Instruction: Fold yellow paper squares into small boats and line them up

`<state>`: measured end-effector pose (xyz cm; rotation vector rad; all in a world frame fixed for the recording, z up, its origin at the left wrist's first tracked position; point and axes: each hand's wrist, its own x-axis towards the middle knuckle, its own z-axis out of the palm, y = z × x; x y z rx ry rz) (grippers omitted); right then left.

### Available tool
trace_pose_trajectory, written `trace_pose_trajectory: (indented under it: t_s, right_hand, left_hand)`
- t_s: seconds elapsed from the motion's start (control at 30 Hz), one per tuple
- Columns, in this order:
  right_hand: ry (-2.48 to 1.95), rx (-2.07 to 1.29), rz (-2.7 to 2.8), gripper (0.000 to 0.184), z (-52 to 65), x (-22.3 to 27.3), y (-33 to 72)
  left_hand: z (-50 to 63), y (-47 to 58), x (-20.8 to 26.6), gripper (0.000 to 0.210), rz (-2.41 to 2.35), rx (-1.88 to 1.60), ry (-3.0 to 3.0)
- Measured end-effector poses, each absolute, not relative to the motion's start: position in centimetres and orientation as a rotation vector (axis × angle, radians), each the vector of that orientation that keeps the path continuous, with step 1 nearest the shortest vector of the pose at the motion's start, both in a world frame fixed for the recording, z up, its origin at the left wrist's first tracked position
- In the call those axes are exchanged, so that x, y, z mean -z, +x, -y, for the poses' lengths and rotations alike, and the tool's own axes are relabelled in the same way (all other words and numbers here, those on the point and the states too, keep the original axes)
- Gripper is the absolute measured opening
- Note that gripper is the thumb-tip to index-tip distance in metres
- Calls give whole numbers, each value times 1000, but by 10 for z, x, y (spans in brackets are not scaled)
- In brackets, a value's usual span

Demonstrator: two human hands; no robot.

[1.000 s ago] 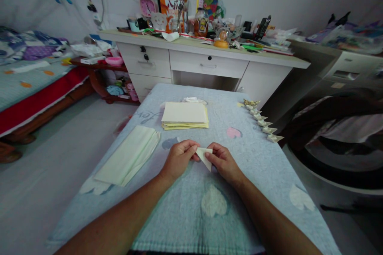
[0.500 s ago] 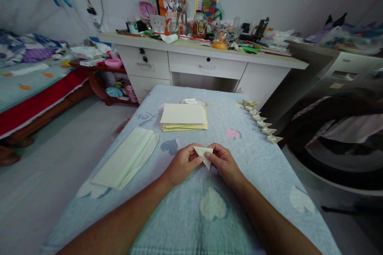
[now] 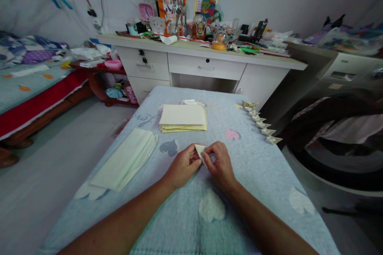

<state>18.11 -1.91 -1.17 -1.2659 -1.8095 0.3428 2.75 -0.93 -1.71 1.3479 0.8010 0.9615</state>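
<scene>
A small piece of pale folded paper [image 3: 200, 150] is held between my two hands above the cloth-covered table. My left hand [image 3: 184, 165] pinches its left side with thumb and fingers. On the right side, my right hand [image 3: 220, 164] grips it with curled fingers that hide much of the paper. Beyond my hands lies a stack of cream and yellow paper sheets [image 3: 183, 115]. To the left rests a larger folded pale sheet [image 3: 124, 159]. A row of several small folded paper boats [image 3: 265, 131] runs along the table's right edge.
The table [image 3: 254, 191] wears a blue heart-patterned cloth. Behind it stands a white desk [image 3: 206, 67], its top crowded with a jar, a clock and an orange bag [image 3: 170, 4]. A washing machine [image 3: 344, 71] is at the right, a bed [image 3: 36, 83] at the left.
My right hand has turned and its fingers have curled further over the paper, so less of the triangle shows. My left hand keeps its pinch almost in place.
</scene>
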Motion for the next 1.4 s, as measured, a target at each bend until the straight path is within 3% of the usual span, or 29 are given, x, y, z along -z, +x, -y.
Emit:
trace_pose_trajectory:
  t_s: [0.2,0.63,1.13,1.4]
  right_hand:
    - [-1208,-472,1830,13,23,12,181]
    - [-1179,-661,1720,10,26,6,183]
    - [-1152,-629,1682,6,24,6,184]
    - [-1065,-568,1696,29,24,7,181]
  left_hand:
    - [11,23,16,42,-1016,-975,1645]
    - [7,21,17,40,-926,-955,1420]
    - [6,19,14,41,-930,-975,1234]
    - [5,18,13,33,-940,-1029,1202]
